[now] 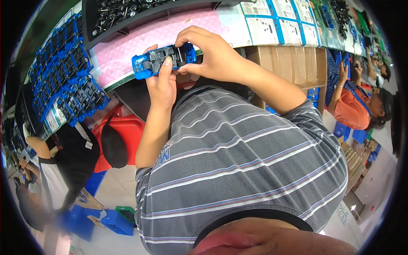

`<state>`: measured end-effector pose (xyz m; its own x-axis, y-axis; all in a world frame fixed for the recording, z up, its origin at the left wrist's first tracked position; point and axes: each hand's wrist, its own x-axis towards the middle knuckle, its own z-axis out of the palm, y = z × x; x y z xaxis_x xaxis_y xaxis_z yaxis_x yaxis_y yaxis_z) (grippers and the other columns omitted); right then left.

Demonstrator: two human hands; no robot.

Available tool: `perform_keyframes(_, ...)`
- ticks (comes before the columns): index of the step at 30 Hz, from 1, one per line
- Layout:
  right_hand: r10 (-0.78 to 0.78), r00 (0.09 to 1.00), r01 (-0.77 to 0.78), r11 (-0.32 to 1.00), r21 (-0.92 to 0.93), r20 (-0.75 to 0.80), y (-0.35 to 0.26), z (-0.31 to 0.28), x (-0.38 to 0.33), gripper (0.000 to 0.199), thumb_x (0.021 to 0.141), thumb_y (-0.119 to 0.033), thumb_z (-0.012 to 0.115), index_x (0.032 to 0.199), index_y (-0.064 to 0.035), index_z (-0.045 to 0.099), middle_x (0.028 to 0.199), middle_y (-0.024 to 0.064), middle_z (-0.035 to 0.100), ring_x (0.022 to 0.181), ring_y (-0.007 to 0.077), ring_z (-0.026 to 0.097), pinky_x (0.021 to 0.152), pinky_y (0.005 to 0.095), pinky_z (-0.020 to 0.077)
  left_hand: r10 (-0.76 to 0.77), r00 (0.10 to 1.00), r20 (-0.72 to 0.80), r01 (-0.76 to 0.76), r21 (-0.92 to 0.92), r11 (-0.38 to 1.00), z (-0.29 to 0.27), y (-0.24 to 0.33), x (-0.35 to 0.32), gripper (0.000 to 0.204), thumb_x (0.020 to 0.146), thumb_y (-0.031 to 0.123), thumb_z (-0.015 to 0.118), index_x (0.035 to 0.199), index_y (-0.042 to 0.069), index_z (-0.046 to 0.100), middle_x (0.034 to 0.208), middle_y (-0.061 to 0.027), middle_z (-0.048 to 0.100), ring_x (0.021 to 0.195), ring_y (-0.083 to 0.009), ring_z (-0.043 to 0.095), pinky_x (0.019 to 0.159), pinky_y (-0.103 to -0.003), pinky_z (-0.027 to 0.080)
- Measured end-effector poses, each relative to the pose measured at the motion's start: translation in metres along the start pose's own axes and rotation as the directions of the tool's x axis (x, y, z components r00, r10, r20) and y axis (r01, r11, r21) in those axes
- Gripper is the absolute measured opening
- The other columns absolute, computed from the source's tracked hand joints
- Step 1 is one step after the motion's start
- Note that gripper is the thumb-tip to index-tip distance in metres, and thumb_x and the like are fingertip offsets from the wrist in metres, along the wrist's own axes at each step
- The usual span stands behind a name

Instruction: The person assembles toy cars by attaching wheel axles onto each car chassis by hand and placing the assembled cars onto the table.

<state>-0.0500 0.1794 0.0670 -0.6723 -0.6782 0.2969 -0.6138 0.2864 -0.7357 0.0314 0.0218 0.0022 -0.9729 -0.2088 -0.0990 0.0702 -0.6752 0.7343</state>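
Blue toy car (163, 60) was held underside-up, grey chassis showing, above the bench (127, 53) edge, at about 11 o'clock in the view. Left hand (162, 85) gripped it from below at 6 o'clock of the car, thumb pressed on the chassis, fingers closed round the body. Right hand (212, 55) came in from 3 o'clock, fingers curled over the car's rear end w/ fingertips on top, also closed on it. Both hands were touching the car; it wasn't resting on the bench. Bench had a pink mat under the car. At 12 o'clock a dark tray (127, 15) held small black parts. At 9 o'clock, stacks of more blue cars w/ dark chassis (63, 72) sat in rows. At 1–2 o'clock white printed sheets (276, 21) lay along the bench, cardboard box (293, 61) beneath. A red stool (121, 131) stood at 7 o'clock below the hands. Another person in orange (352, 108) sat at 3 o'clock, well apart.
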Motion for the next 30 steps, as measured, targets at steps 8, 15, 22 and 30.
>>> perform_keyframes(8,-0.115,0.991,0.114,0.993,-0.014,-0.069,0.017,-0.021,0.013,0.049,0.070,-0.016,0.085,0.112,-0.0009,0.063,0.106,0.0126,0.064,0.098,0.0313,0.063,0.086,0.0366,0.0521,-0.036,0.999,-0.013,0.036,-0.022,0.999,-0.004,-0.007,0.001,0.050,0.096,0.007,0.058,0.140,0.007,0.034,0.113,-0.0153,0.059,0.093,-0.0234,0.065,0.077,-0.035,0.056)
perform_keyframes(15,0.302,0.950,-0.200,0.778,-0.596,0.074,0.134,-0.100,0.118,0.027,0.076,-0.017,0.077,0.097,-0.0026,0.073,0.089,0.0217,0.070,0.086,0.0388,0.068,0.077,0.0440,0.0542,-0.029,1.000,-0.002,0.029,0.029,0.999,-0.001,-0.001,0.000,0.049,0.097,0.009,0.055,0.141,0.004,0.032,0.108,-0.0201,0.063,0.077,-0.0275,0.067,0.064,-0.034,0.056)
perform_keyframes(22,0.245,0.956,-0.055,0.692,-0.720,0.163,0.144,-0.100,0.132,0.015,0.074,-0.006,0.068,0.088,-0.0045,0.074,0.078,0.0219,0.068,0.078,0.0397,0.068,0.070,0.0451,0.0542,-0.023,0.998,-0.058,0.023,-0.007,1.000,-0.011,0.001,-0.008,0.048,0.098,0.010,0.053,0.141,0.004,0.032,0.109,-0.0206,0.063,0.077,-0.0280,0.068,0.063,-0.034,0.056)
perform_keyframes(30,0.335,0.877,-0.368,0.929,-0.033,-0.344,0.067,-0.092,0.061,0.017,0.084,-0.009,0.073,0.096,0.0014,0.068,0.080,0.0155,0.071,0.072,0.0261,0.069,0.066,0.0344,0.0534,-0.045,0.999,0.019,0.046,-0.025,0.999,-0.008,-0.001,0.006,0.049,0.097,0.010,0.054,0.141,0.005,0.033,0.110,-0.0213,0.063,0.079,-0.0292,0.069,0.063,-0.034,0.056)
